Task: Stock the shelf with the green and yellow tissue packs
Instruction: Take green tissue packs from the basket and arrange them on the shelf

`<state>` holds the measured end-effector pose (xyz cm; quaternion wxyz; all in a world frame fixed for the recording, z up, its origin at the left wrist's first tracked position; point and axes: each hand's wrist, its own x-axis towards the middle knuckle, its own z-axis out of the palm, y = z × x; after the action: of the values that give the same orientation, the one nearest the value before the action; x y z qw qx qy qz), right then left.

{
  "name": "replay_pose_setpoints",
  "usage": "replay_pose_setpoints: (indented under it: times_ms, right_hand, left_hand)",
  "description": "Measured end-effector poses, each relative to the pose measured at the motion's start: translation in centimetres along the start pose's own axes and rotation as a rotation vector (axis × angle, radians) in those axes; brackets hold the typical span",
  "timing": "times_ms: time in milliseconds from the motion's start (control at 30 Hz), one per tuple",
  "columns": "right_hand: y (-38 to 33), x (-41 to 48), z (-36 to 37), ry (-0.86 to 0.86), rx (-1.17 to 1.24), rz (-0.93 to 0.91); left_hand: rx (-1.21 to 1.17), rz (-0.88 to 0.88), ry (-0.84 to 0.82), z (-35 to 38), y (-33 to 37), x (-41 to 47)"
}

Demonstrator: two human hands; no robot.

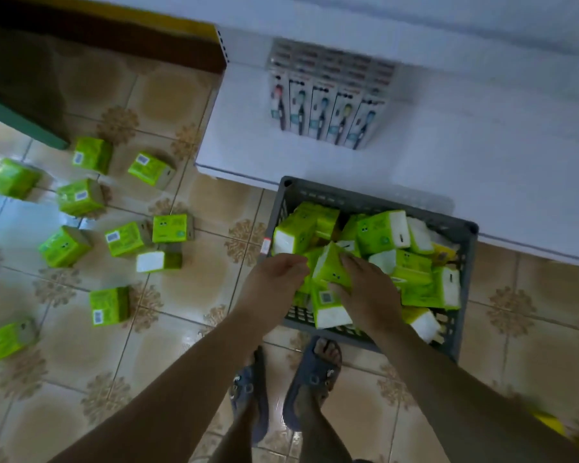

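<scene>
Tissue packs [381, 235] crowd the grey crate [375, 197]; loose packs [124, 238] lie scattered over the floor tiles. None sits on the white shelf [482, 155] yet, so stocking seems barely begun. Both hands, left hand [274, 277] and right hand [366, 290], curl round one pack [331, 267] over the crate.

Surface materials around the crate [365, 198].
Grey crate: matt moulded plastic, latticed walls. Tissue packs [378, 233] inside it: glossy green film wrap. Floor tiles [188, 279] left of the crate: glazed, reflective. Shelf [482, 162] behind the crate: smooth, matt white.
</scene>
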<state>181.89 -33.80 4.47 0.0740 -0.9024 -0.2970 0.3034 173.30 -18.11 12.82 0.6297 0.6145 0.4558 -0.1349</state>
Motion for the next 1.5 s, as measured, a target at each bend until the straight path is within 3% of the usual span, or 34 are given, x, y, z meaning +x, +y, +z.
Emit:
replay_pose_setpoints:
  times_ms: [133, 400, 700, 967, 1133, 1267, 1500]
  right_hand:
    - [-3.0, -6.6, -8.7, 0.149, 0.19, 0.084]
    - [-13.1, -19.7, -26.8, 0.551, 0.741, 0.058]
    - [-21.0, -30.7, -45.0, 0.85, 0.972, -0.241]
    - [-21.5, -33.8, -56.8, 1.025, 0.901, -0.481]
    - [-20.3, -31.7, -63.2, 1.084, 0.849, -0.535]
    - [-19.9, -27.6, -67.6, 1.11, 0.713, -0.495]
    - [-19.3, -19.5, -73.4, 1.135, 0.215, -0.287]
  left_hand:
    - [-0.059, 0.117, -0.027, -1.2, 6.4, -5.3]
    - [-0.134, 0.434, -0.16, -7.8, 20.3, -19.5]
    - [-0.068, 0.815, -0.262, -13.2, 34.1, -33.6]
    - [-0.099, 1.037, -0.229, -12.3, 45.0, -38.5]
    - [-0.04, 1.136, -0.08, -11.9, 50.7, -37.2]
    - [0.124, 1.186, 0.09, -12.8, 54.4, -34.2]
    - [0.371, 1.274, 0.32, -14.3, 61.2, -28.3]
